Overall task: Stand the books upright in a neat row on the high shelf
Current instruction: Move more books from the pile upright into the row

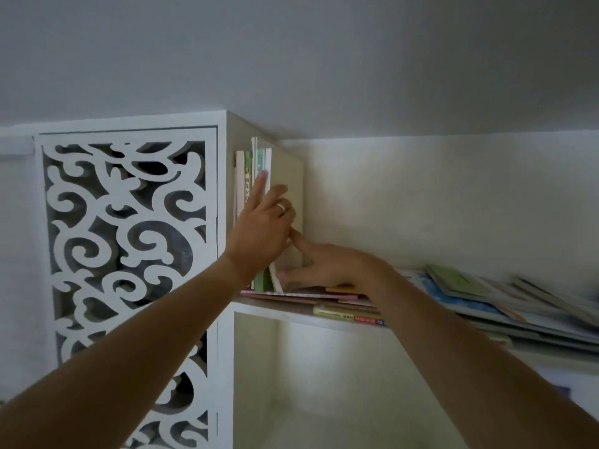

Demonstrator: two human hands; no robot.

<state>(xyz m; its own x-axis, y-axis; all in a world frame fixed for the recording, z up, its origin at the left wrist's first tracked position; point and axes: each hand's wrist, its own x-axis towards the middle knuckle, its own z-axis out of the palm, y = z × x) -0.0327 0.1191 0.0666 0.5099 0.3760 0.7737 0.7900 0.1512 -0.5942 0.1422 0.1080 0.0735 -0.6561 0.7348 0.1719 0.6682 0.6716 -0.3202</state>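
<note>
Your left hand [264, 228] is open, its straight fingers pressed flat against the few upright books [259, 176] standing at the far left end of the high shelf [275, 311], against the cabinet's side wall [230, 176]. Your right hand [327, 265] is low beside them, fingers reaching at the foot of a thin pale book [276, 280] whose bottom edge kicks out to the right; whether that grip is closed on the book or only nudging it, you cannot tell from here, since the left hand covers part of it. The main risk is that slanted book: if its foot stays out, it will likely slide further along the flat books [324, 298] it rests on and fall over once you let go. Those flat books are themselves a poor floor for the row, being uneven and overhanging the shelf's front edge, so a push at the base could shove one off toward you. Lift the left palm too early and the whole upright group may fan open to the right, as nothing props it there. The loose, slanted pile [486, 296] further right also looks ready to slip if bumped by your forearm.
</note>
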